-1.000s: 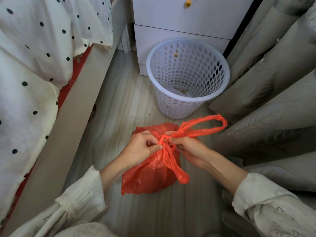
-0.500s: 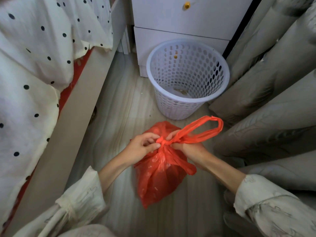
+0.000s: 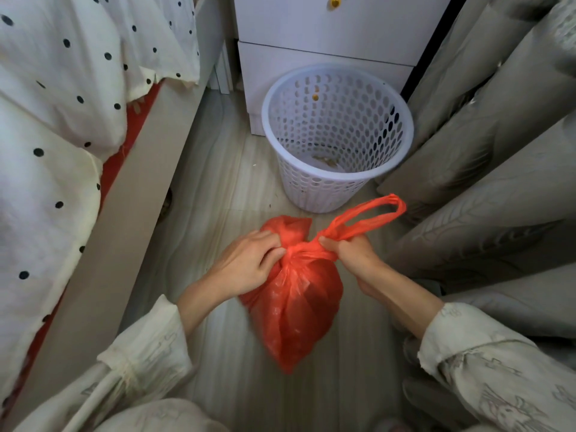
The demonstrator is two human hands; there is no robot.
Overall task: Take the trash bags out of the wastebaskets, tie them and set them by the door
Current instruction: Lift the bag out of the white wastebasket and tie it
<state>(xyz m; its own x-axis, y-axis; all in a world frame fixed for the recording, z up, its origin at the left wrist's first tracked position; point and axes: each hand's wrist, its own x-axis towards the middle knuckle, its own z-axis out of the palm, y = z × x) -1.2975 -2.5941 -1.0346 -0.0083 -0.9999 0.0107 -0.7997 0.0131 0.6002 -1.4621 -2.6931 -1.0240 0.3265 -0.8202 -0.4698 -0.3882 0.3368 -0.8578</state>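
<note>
A red plastic trash bag [image 3: 296, 304] hangs off the floor between my hands, its neck gathered into a knot. My left hand [image 3: 246, 263] pinches the left side of the knot, beside an upstanding flap of the bag. My right hand [image 3: 352, 251] grips the right handle, whose loop [image 3: 371, 213] sticks out up and to the right. Behind the bag stands a white perforated wastebasket [image 3: 336, 179] with no bag in it and a few scraps on its bottom.
A bed with a dotted white cover [image 3: 62, 120] and its pale side board [image 3: 124, 232] runs along the left. A white drawer unit [image 3: 324, 39] stands behind the basket. Grey curtains [image 3: 498, 151] hang on the right. A narrow strip of pale floor [image 3: 218, 169] lies between.
The bag has been lifted off the floor and swung to hang below the knot. The lower handle has been drawn in, and both hands have pulled the knot tighter.
</note>
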